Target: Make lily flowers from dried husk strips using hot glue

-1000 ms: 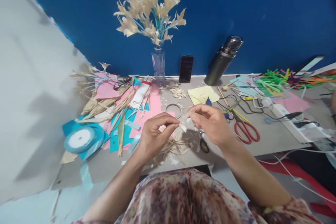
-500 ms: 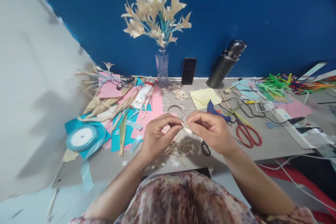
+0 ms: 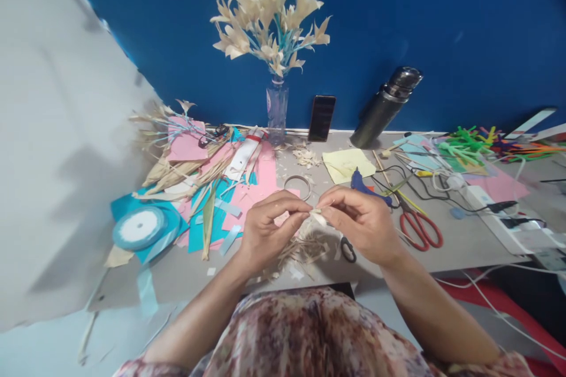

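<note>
Between my fingertips, above the front of the table, is a small cream-coloured piece of dried husk (image 3: 318, 218). My left hand (image 3: 273, 225) pinches its left end with thumb and forefinger. From the other side, my right hand (image 3: 360, 221) grips it the same way, and fingers partly hide it. Pale husk scraps (image 3: 305, 249) lie on the table below the hands. Just behind them is a roll of tape (image 3: 298, 179), standing out as a thin ring. A blue glue gun (image 3: 369, 188) rests beyond my right hand, with red-handled scissors (image 3: 422, 230) to its right.
Cream husk flowers (image 3: 274, 17) stand in a clear bottle (image 3: 277, 109) by the wall, beside a phone (image 3: 322, 118) and a leaning dark flask (image 3: 384, 109). A blue ribbon spool (image 3: 140, 227) lies left. A power strip (image 3: 490, 218) with cables sits right.
The view has shifted slightly, so the background sits a little to the right. Both hands keep their pinch on the husk piece, which shows slightly more between the fingertips.
</note>
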Available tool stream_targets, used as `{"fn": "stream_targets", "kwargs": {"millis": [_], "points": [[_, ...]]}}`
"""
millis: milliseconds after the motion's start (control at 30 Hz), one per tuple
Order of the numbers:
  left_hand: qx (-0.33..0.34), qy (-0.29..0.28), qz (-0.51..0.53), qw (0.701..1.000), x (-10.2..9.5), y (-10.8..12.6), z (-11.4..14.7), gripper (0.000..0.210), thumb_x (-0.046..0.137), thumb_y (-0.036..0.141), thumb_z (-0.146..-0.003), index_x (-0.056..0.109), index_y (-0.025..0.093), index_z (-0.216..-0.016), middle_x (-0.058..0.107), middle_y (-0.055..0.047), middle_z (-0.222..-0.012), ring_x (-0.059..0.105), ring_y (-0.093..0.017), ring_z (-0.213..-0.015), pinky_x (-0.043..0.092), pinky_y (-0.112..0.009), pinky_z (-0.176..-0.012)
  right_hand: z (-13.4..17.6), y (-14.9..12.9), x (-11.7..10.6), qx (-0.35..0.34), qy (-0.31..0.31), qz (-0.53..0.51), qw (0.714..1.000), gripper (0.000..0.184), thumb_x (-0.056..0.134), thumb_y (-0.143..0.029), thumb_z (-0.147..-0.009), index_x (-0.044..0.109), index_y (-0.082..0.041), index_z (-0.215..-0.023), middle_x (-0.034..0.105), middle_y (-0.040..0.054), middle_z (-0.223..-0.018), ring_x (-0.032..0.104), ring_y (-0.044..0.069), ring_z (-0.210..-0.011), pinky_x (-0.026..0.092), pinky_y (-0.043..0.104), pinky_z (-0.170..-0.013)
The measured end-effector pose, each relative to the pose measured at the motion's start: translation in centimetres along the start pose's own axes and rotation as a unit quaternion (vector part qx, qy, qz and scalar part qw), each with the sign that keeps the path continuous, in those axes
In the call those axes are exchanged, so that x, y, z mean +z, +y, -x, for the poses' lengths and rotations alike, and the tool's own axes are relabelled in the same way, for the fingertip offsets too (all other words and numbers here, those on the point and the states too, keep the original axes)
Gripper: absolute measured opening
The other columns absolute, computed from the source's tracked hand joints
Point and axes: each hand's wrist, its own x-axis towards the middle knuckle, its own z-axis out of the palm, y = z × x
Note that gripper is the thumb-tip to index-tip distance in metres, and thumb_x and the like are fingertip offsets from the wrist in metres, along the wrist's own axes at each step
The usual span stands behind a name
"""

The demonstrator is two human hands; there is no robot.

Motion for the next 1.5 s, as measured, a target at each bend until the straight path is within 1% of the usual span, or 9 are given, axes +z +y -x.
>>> {"fn": "stream_targets", "kwargs": {"millis": [133, 233, 333, 433, 533, 967, 1233, 1367, 1500], "points": [[-0.054, -0.001, 0.054, 0.997, 0.1, -0.2, 0.2, 0.006, 0.073, 0.018, -0.084, 0.077, 0.018, -0.079, 0.072, -0.005, -0.075, 0.064, -0.016, -0.072, 0.049, -0.027, -0.067, 0.0, 0.1, 0.1, 0.003, 0.001, -0.001, 1.000, 0.012, 0.067, -0.031, -0.092, 0.071, -0.021, -0.088, 0.070, 0.0048, -0.086, 0.062, 0.018, -0.078, 0.046, 0.029, -0.064], [-0.135, -0.006, 0.155, 0.979, 0.4, -0.9, 0.5, 0.011, 0.077, 0.025, -0.082, 0.075, 0.016, -0.077, 0.068, -0.004, -0.071, 0.061, -0.015, -0.067, 0.047, -0.027, -0.063, 0.1, 0.4, 0.1, 0.014, 0.006, -0.016, 1.000, 0.011, 0.068, -0.032, -0.091, 0.071, -0.021, -0.091, 0.070, 0.0049, -0.088, 0.063, 0.018, -0.076, 0.047, 0.029, -0.063], [-0.236, 0.002, 0.321, 0.917, 0.7, -1.6, 0.6, 0.019, 0.081, 0.030, -0.078, 0.070, 0.016, -0.073, 0.064, -0.001, -0.063, 0.057, -0.012, -0.057, 0.044, -0.026, -0.056, 0.1, 0.6, 0.2, 0.036, 0.008, -0.025, 0.999, 0.013, 0.070, -0.034, -0.089, 0.072, -0.021, -0.091, 0.071, 0.0054, -0.087, 0.064, 0.019, -0.076, 0.048, 0.028, -0.062], [-0.296, 0.013, 0.436, 0.850, 1.3, -2.0, 0.6, 0.024, 0.085, 0.027, -0.072, 0.064, 0.016, -0.070, 0.062, 0.001, -0.058, 0.055, -0.011, -0.052, 0.042, -0.025, -0.055, 0.0, 0.7, 0.5, 0.055, 0.018, -0.029, 0.998, 0.015, 0.071, -0.034, -0.088, 0.073, -0.020, -0.092, 0.072, 0.0056, -0.085, 0.065, 0.018, -0.075, 0.048, 0.027, -0.061], [-0.314, 0.020, 0.461, 0.830, 1.7, -2.0, 0.6, 0.025, 0.087, 0.025, -0.070, 0.063, 0.015, -0.071, 0.063, 0.002, -0.060, 0.054, -0.009, -0.051, 0.043, -0.026, -0.057, -0.1, 0.7, 0.9, 0.060, 0.018, -0.056, 0.996, 0.014, 0.070, -0.032, -0.089, 0.072, -0.019, -0.092, 0.073, 0.0052, -0.082, 0.066, 0.017, -0.072, 0.050, 0.027, -0.062], [-0.328, 0.030, 0.428, 0.841, 2.8, -2.8, 0.4, 0.029, 0.089, 0.028, -0.067, 0.063, 0.016, -0.073, 0.059, 0.003, -0.059, 0.054, -0.010, -0.053, 0.043, -0.022, -0.051, -0.3, 1.6, 1.5, 0.066, 0.034, -0.081, 0.994, 0.010, 0.067, -0.029, -0.088, 0.069, -0.019, -0.087, 0.073, 0.0022, -0.074, 0.067, 0.015, -0.064, 0.053, 0.024, -0.058], [-0.284, -0.019, 0.316, 0.905, 2.4, -3.8, 0.6, 0.028, 0.086, 0.038, -0.072, 0.072, 0.015, -0.077, 0.062, 0.000, -0.062, 0.053, -0.010, -0.053, 0.041, -0.023, -0.050, -0.2, 1.8, 0.9, 0.049, 0.047, -0.077, 0.995, 0.012, 0.067, -0.027, -0.087, 0.068, -0.019, -0.079, 0.069, 0.0007, -0.071, 0.063, 0.014, -0.063, 0.048, 0.023, -0.058], [-0.257, -0.065, 0.260, 0.928, 1.7, -3.5, 0.2, 0.025, 0.082, 0.037, -0.078, 0.073, 0.014, -0.075, 0.064, -0.001, -0.064, 0.057, -0.011, -0.052, 0.042, -0.024, -0.052, -0.3, 1.8, 0.8, 0.070, 0.036, -0.111, 0.991, 0.015, 0.069, -0.031, -0.085, 0.069, -0.018, -0.077, 0.069, 0.0011, -0.069, 0.062, 0.014, -0.062, 0.047, 0.024, -0.056], [-0.204, -0.067, 0.208, 0.954, 1.4, -2.6, -0.4, 0.024, 0.080, 0.037, -0.080, 0.074, 0.014, -0.074, 0.065, -0.003, -0.068, 0.060, -0.013, -0.059, 0.047, -0.025, -0.058, -0.4, 2.2, 1.0, 0.099, 0.037, -0.163, 0.981, 0.020, 0.072, -0.035, -0.083, 0.068, -0.018, -0.074, 0.063, -0.0013, -0.062, 0.053, 0.011, -0.054, 0.040, 0.022, -0.050]]}}
